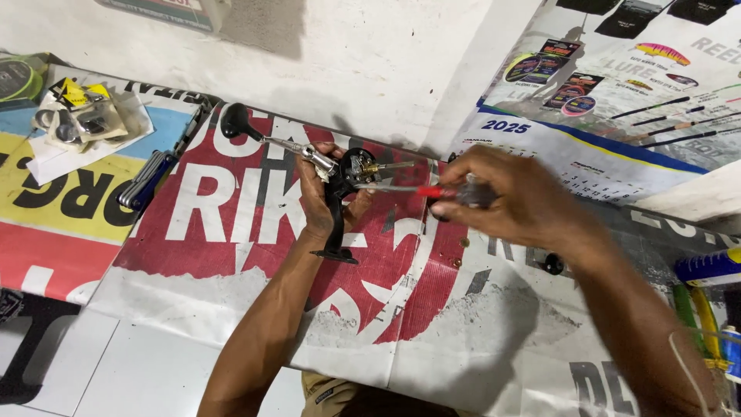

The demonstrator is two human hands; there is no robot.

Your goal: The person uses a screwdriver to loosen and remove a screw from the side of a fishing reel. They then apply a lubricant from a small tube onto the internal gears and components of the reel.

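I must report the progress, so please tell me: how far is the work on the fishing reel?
Done: the fishing reel is already open, its inner metal parts exposed, and small loose pieces lie on the printed banner. In hand: the left hand holds the reel while the right hand puts a red-handled screwdriver into it. Left: the reel is not closed, and the folding key set lies unused.

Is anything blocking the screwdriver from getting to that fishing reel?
Nothing visible does. The left hand holds the fishing reel up off the printed banner, and the screwdriver in the right hand already has its tip at the reel's open side.
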